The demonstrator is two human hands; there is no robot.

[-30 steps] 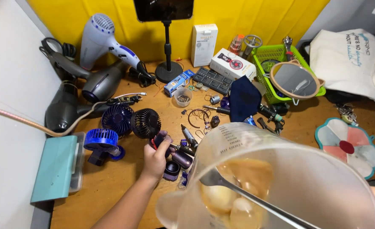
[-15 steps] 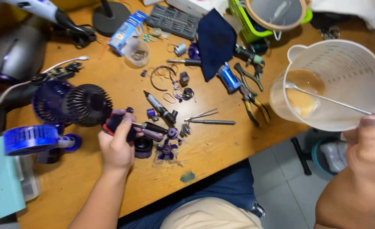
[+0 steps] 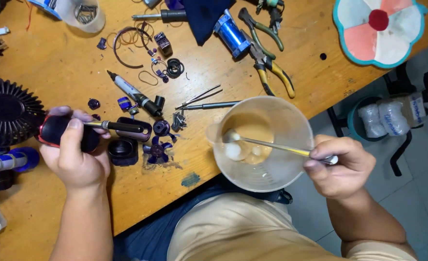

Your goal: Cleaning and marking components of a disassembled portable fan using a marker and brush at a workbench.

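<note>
My right hand (image 3: 342, 166) is nearest me, out past the edge of the table (image 3: 141, 198), fingers closed around the end of a metal spoon (image 3: 277, 146). The spoon slants down into the clear plastic cup (image 3: 262, 145), its bowl resting among pale round lumps in a little tan liquid at the bottom. I cannot tell what carries the cup; it sits over my lap, just off the table's edge, which keeps the liquid away from the small parts.

My left hand (image 3: 73, 154) rests on the table, fingers wrapped around the red-and-black handle of a screwdriver (image 3: 85, 128). The shaft lies nearly flat and points right toward a dark oval housing (image 3: 134, 128). Just beside that are a black cup-shaped part (image 3: 123, 151) and a small purple fan blade (image 3: 157, 149), laid close so they stay within reach.

Farther out lie a marker (image 3: 127, 89), tweezers (image 3: 199, 96) and loose rubber rings (image 3: 175, 67). A black fan grille (image 3: 8, 111) sits at the left edge. Beyond are yellow-handled pliers (image 3: 272, 72), a blue cylinder (image 3: 232, 34) and, at the far right corner, a flower-shaped mat (image 3: 378, 29).
</note>
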